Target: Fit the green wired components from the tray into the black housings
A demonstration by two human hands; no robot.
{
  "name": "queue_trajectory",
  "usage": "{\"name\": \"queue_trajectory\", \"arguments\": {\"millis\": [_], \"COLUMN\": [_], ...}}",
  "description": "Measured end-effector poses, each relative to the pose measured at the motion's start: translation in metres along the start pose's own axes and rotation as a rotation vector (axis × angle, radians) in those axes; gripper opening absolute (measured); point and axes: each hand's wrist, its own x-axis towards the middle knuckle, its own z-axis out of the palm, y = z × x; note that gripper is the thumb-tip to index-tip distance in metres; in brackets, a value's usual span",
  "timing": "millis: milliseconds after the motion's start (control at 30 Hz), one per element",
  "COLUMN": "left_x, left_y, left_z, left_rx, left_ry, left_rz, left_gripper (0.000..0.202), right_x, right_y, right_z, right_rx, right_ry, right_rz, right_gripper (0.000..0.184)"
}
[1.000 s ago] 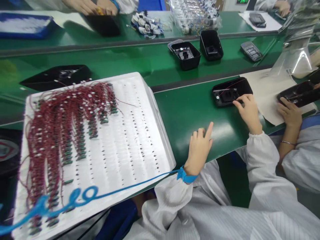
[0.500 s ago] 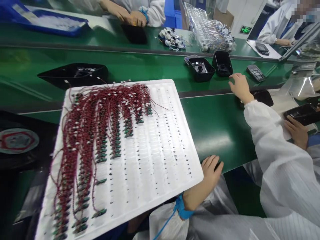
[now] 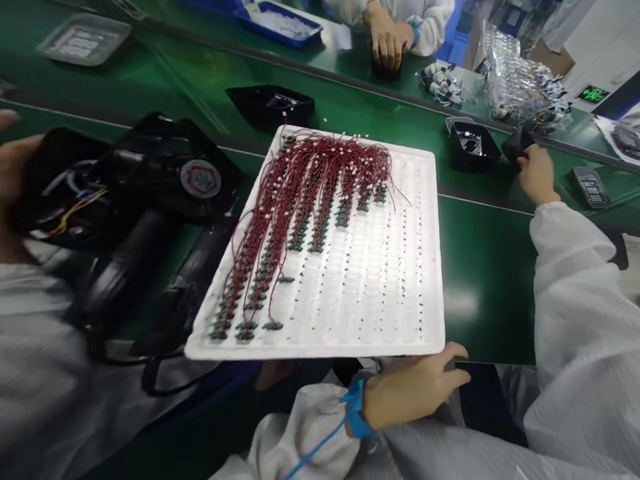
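My right hand grips the edge of a black plastic housing, which is tilted on the far green strip. A second black housing with parts inside stands just left of it. My left hand, with a blue wrist strap, is by the near right corner of a white tray. Its thumb and fingers are apart, and I see nothing held in it. Rows of small green circuit boards with twisted dark red wires and white connectors fill the tray's left and far part.
At left, another person's blurred hand is at an open black housing with yellow wires. Across the line a co-worker's hands hold a dark part. A keypad unit lies at right, and wired parts are heaped behind.
My right hand has closed on the black housing and tipped it. The view has swung left, showing the neighbour's hand and housing. My left hand remains near the tray's corner.
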Motion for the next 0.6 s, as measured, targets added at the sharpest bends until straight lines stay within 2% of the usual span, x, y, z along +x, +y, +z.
{"name": "queue_trajectory", "arguments": {"millis": [67, 133, 200, 300, 367, 400, 500, 533, 600], "left_x": [-0.016, -0.033, -0.047, -0.059, -0.063, -0.064, -0.068, -0.068, -0.068], "left_y": [0.009, 0.016, 0.016, 0.0, -0.019, -0.03, -0.057, -0.064, -0.071], "left_z": [-0.031, -0.068, -0.107, -0.154, -0.174, -0.181, -0.19, -0.191, -0.192], "left_rx": [-0.129, -0.235, -0.217, 0.216, 0.524, 0.631, 0.754, 0.757, 0.748], "left_ry": [0.014, 0.035, 0.174, 0.457, 0.515, 0.463, 0.16, 0.077, -0.049], "left_rz": [0.029, 0.076, 0.04, -0.228, -0.396, -0.454, -0.512, -0.512, -0.517], "left_gripper": [0.028, 0.029, 0.029, 0.025, 0.023, 0.032, 0.076, 0.08, 0.069], "right_x": [-0.015, -0.042, -0.084, -0.164, -0.219, -0.244, -0.299, -0.31, -0.322], "right_y": [0.003, 0.005, 0.003, -0.013, -0.029, -0.036, -0.051, -0.053, -0.053], "right_z": [-0.023, -0.046, -0.066, -0.084, -0.086, -0.083, -0.07, -0.064, -0.055], "right_rx": [0.0, -0.02, -0.062, -0.136, -0.157, -0.142, -0.049, -0.018, 0.014], "right_ry": [0.075, 0.151, 0.219, 0.289, 0.294, 0.281, 0.154, 0.111, 0.061], "right_rz": [-0.014, -0.108, -0.242, -0.335, -0.379, -0.401, -0.454, -0.464, -0.47], "right_gripper": [0.036, 0.033, 0.03, 0.024, 0.025, 0.028, 0.036, 0.037, 0.039]}}
